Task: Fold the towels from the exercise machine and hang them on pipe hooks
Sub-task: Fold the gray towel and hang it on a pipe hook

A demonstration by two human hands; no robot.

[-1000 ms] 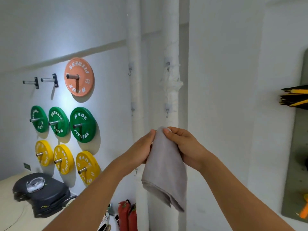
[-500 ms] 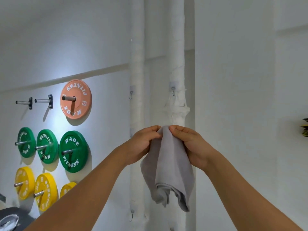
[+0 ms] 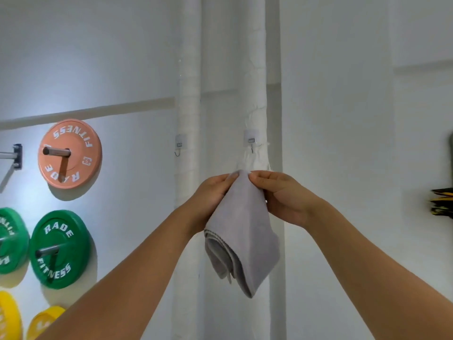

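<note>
A folded grey towel point(image 3: 241, 231) hangs in front of the right white pipe point(image 3: 255, 69). My left hand point(image 3: 210, 192) and my right hand point(image 3: 282, 195) both pinch its top corner, close together. That corner sits a little below a small metal hook point(image 3: 251, 144) stuck on the right pipe. A second hook point(image 3: 179, 147) is on the left pipe point(image 3: 188, 94), with nothing on it. The towel's lower folded layers hang loose and point down.
Weight plates hang on wall pegs to the left: an orange one point(image 3: 69, 153), green ones point(image 3: 60, 249) and yellow ones point(image 3: 44, 322). A dark rack with yellow-black items point(image 3: 442, 202) is at the right edge. White walls surround the pipes.
Both hands have lifted the towel's corner up along the right pipe, closer to the upper hook. The view has tilted up, so the lower hooks and the floor items have dropped out of sight.
</note>
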